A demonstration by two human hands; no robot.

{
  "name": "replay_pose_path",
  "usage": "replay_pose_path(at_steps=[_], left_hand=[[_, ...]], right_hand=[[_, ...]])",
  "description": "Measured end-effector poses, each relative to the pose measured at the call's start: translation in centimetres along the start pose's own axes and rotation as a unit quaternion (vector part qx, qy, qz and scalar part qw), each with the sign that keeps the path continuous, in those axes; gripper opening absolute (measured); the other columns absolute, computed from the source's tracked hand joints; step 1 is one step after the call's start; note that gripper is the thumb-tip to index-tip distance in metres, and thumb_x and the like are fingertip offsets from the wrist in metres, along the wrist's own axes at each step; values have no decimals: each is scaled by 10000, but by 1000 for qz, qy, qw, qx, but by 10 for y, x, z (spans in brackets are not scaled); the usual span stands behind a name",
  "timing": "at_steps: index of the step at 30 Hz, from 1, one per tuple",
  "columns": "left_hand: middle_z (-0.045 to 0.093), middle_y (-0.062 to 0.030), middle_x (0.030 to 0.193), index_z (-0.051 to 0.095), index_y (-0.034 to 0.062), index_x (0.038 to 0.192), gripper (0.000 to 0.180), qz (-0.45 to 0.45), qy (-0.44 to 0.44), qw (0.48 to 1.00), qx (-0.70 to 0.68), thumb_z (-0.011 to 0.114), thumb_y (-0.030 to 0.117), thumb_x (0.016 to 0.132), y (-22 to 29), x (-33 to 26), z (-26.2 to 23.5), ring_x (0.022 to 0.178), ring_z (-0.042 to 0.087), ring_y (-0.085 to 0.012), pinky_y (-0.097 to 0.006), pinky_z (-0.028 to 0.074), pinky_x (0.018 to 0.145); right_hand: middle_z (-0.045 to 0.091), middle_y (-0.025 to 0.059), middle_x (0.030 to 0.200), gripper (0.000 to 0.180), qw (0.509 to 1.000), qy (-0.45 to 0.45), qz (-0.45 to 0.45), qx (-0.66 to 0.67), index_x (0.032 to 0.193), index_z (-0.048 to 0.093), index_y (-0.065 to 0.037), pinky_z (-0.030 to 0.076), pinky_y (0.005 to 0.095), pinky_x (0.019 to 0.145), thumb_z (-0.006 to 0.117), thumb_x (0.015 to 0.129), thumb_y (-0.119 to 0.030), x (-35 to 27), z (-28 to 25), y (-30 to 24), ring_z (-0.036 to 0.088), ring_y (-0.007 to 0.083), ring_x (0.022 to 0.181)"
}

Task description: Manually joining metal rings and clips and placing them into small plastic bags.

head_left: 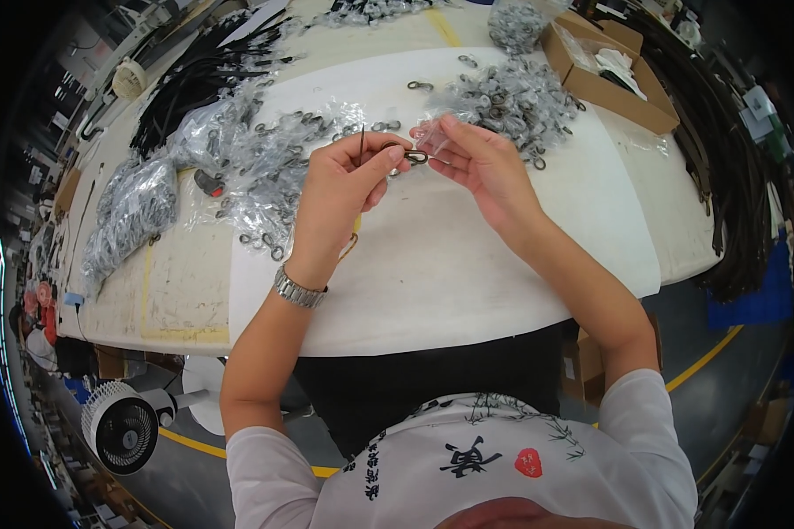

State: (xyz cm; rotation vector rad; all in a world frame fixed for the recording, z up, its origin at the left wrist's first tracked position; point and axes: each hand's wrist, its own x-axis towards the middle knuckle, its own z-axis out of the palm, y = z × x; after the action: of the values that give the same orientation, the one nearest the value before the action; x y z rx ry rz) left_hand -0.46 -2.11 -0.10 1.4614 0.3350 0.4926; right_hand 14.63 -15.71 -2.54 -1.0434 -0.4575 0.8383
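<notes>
My left hand [348, 172] is closed, pinching a small dark metal snap hook [415, 157] between thumb and forefinger. A thin dark pointed tool [362, 141] sticks up from the same hand. Below the palm a yellowish loop [351, 245] shows; whether it belongs to that tool I cannot tell. Just right of the hook, my right hand [485, 167] pinches a small clear plastic wrapper [431, 138] with thumb and fingers. Beyond it lies a heap of wrapped hooks [512, 99]. Another heap, of hooks and clear wrappers [278, 167], spreads to the left of my left hand.
A white sheet [468, 264] covers the table's middle. Far right stands an open cardboard box [622, 93]. Black straps [185, 84] lie at the far left, above a stuffed clear bag [137, 212]. A red-and-black object [208, 182] rests nearby. A fan [122, 428] stands lower left.
</notes>
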Motion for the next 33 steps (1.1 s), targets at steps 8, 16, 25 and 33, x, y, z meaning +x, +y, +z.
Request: replay_pose_path(at_steps=[8,16,25,33], left_hand=[[771,-69,876,719,4,987,143,29,66,996,56,697,145,996,-9,-1,8,527,436,0,-171,318,468],[722,-23,694,701,35,897,196,38,73,973,218,714,207,990,-9,-2,11,510,441,2,-194,315,454],[675,-10,651,714,36,865,254,5,32,979,203,686,240,1014,4,-1,6,532,434,0,-190,289,484],[648,24,750,728,18,1019,181,-31,-83,996,-7,712,197,998,5,7,-18,556,396,-8,-202,264,478]], right_hand=[[749,38,1157,331,999,-45,3,-4,1223,716,-72,509,307,1001,594,1072,-340,-11,12,0,689,125,1075],[738,34,1197,334,999,-25,9,33,1315,670,-50,514,324,1021,581,1081,-270,-12,14,9,686,125,1104],[736,55,1161,281,996,-86,-15,-1,1241,687,-32,515,341,1050,629,1050,-230,-9,9,14,687,148,1078],[746,96,1025,454,985,-158,2,-62,1409,508,11,586,289,858,643,1040,-216,-7,10,1,707,148,888]])
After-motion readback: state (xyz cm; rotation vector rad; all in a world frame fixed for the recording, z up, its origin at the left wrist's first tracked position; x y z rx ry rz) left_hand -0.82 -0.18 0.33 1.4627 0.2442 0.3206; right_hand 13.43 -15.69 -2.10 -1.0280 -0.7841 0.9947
